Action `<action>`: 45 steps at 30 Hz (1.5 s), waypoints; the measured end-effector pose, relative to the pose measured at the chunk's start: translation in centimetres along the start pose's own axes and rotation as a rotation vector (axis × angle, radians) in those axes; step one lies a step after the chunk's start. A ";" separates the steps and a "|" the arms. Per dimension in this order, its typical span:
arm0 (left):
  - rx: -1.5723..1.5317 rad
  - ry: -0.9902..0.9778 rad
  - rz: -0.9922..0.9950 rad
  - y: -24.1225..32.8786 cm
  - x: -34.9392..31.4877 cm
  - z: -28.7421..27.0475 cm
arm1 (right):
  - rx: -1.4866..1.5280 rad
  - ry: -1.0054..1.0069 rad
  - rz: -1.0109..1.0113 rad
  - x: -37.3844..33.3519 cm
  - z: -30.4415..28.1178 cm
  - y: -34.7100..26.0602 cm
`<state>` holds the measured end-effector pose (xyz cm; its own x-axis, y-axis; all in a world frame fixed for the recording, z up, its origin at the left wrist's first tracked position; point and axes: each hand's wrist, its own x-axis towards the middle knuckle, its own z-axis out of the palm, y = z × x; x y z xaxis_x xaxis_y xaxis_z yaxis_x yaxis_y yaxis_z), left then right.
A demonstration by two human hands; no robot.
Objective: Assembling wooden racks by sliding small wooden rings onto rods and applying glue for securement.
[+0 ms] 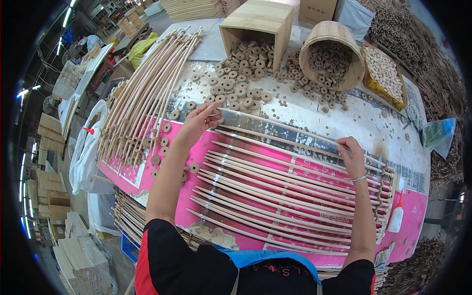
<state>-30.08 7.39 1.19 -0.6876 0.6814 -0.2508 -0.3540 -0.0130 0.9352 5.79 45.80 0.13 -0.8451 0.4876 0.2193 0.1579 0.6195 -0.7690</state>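
My left hand (200,120) pinches a small round wooden disc (217,109) with a central hole, at the left tip of a thin wooden rod (275,121). Whether the disc is around the rod or only touching its tip, I cannot tell. Toward the rod's other end, my right hand (351,156) grips it between thumb and fingers. Nearer me, several similar rods (275,196) lie side by side across a pink sheet (172,199). Their right ends carry small wooden pieces (381,196) close to a pale strip.
Loose discs spill from a wooden box (260,19) and a wooden bucket (356,46). A yellow box (400,98) holds pale beads. Bundled rods (142,88) with discs lie at left. A white glue bottle (396,216) with red tip lies at right.
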 end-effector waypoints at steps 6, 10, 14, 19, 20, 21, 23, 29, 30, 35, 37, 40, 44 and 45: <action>0.096 0.114 0.018 -0.3 0.3 2.2 | 0.003 -0.034 0.026 -0.2 0.0 -0.1; 0.259 0.150 0.070 -0.7 0.4 4.4 | -0.007 -0.019 -0.009 -0.1 0.6 -0.7; 0.292 0.205 0.091 -1.8 0.9 5.5 | -0.006 -0.010 0.035 -0.4 0.4 0.2; 0.395 0.222 0.076 -2.7 1.6 5.8 | -0.225 0.054 -0.073 -0.1 1.0 2.5; 0.316 0.213 0.151 -2.6 1.2 4.4 | -0.129 0.099 -0.192 0.5 1.9 2.0; 0.333 0.231 0.104 -1.9 0.6 4.9 | -0.188 0.065 -0.188 0.8 2.2 1.8; 0.412 0.238 0.105 -1.5 0.7 5.2 | -0.129 0.039 -0.108 0.7 1.9 1.1; 0.421 0.191 0.109 -2.5 2.0 7.3 | -0.161 0.062 -0.061 -0.4 0.7 1.6; 0.423 0.191 0.110 -2.5 2.1 7.3 | -0.159 0.063 -0.062 -0.4 0.8 1.8; 0.471 0.155 0.186 -2.9 1.5 3.4 | -0.123 0.090 -0.196 1.0 2.9 1.9; 0.429 0.096 0.165 -3.2 2.0 3.6 | -0.164 0.019 -0.115 0.8 1.9 2.4; 1.138 0.234 0.316 -1.0 2.1 6.6 | -0.162 0.029 -0.058 -0.5 -0.1 3.3; 1.402 0.085 0.689 0.8 0.9 6.2 | -0.089 -0.014 0.029 0.0 0.8 1.3; 1.408 0.099 0.682 0.6 0.9 5.6 | -0.082 -0.017 0.015 0.2 1.2 1.3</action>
<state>-27.33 12.10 2.95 -0.5222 0.7825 0.3391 0.8445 0.4191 0.3335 5.23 45.93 -1.57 -0.8506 0.4873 0.1977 0.2110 0.6606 -0.7204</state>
